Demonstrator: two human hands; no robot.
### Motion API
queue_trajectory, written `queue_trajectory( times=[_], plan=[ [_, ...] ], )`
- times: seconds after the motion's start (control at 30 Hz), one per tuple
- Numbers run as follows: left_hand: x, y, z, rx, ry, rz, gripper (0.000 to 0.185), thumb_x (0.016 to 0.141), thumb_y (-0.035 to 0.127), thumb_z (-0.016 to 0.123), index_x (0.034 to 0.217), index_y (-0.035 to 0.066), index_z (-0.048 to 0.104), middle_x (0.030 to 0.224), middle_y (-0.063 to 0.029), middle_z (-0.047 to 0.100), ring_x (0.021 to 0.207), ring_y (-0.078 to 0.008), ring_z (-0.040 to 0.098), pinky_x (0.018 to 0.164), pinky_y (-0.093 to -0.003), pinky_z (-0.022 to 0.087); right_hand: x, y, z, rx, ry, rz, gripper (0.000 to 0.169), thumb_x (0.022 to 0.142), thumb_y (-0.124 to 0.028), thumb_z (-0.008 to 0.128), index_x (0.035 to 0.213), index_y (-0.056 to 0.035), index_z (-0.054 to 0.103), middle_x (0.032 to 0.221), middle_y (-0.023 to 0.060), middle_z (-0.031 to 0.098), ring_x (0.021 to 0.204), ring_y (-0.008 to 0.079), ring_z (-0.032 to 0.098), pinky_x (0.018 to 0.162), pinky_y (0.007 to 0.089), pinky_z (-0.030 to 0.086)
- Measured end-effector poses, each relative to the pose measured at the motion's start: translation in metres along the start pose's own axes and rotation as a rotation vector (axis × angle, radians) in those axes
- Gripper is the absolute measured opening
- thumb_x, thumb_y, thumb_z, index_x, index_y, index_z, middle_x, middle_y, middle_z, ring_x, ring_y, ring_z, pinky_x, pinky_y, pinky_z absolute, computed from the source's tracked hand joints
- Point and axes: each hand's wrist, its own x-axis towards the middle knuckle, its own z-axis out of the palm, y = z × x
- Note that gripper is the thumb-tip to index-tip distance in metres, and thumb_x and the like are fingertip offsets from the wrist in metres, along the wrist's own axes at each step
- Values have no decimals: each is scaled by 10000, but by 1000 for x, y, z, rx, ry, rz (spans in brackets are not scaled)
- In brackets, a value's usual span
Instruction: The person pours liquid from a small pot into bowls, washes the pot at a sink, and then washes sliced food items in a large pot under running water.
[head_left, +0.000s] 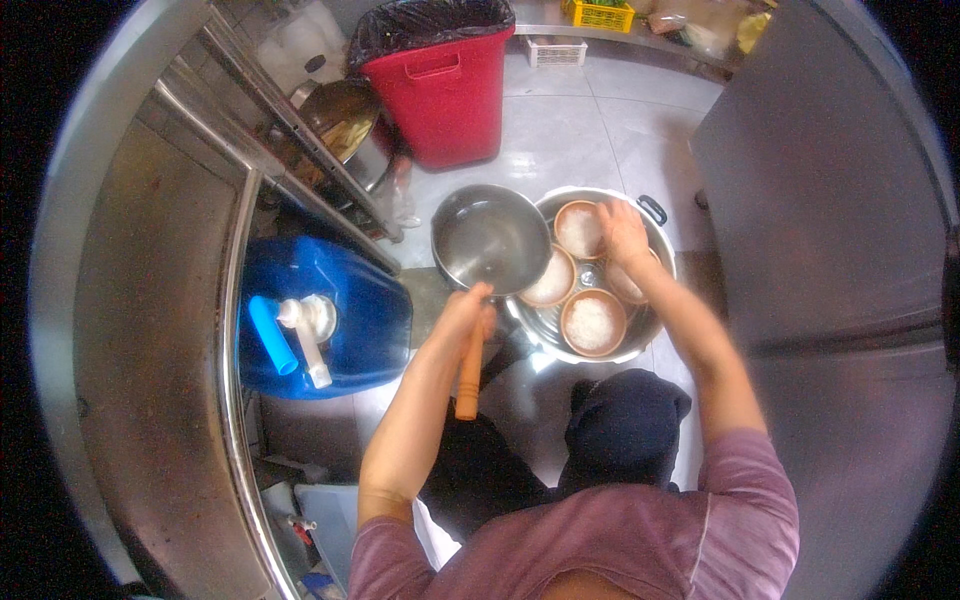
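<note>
My left hand (474, 307) grips the wooden handle (469, 375) of a round metal pan (491, 240), tilted beside a large metal pot (660, 322) on the floor. Inside the pot stand several brown bowls holding white rice, among them a front bowl (592, 322), a left bowl (551, 277) and a back bowl (579, 229). My right hand (622, 229) reaches over the pot, its fingers at the right rim of the back bowl. Whether they grip it cannot be told. My right wrist partly covers another bowl (630, 279).
A blue plastic barrel (367, 322) stands at the left by a steel counter (157, 337). Behind are a red bin (457, 105) with a black liner and a metal stockpot (367, 150). A steel cabinet (825, 225) bounds the right side. The pot has a black side handle (654, 210).
</note>
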Motion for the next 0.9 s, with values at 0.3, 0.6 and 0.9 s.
queue_trajectory(
  times=[0.3,0.6,0.9],
  plan=[
    [1,-2,4,88,-30,19,255,811,284,539,822,38,472,565,-29,472,411,-116,406,361,-265,343,49,-63,-79,281,299,-349,374,727,-75,514,1100,-58,503,1074,113,504,1042,240,464,858,355,378],
    [1,0,13,88,-26,60,244,814,280,523,783,42,479,556,-23,469,421,-122,419,365,-262,341,56,-95,-66,69,-183,-409,445,643,-163,656,1065,-105,527,1007,46,555,1022,214,475,818,332,364],
    [7,-3,4,144,0,62,246,805,281,531,768,43,478,541,-25,462,407,-125,414,359,-272,351,32,-86,-60,1025,-292,-61,529,624,-169,716,1095,-74,494,1028,121,556,973,252,525,864,366,403]
  ],
)
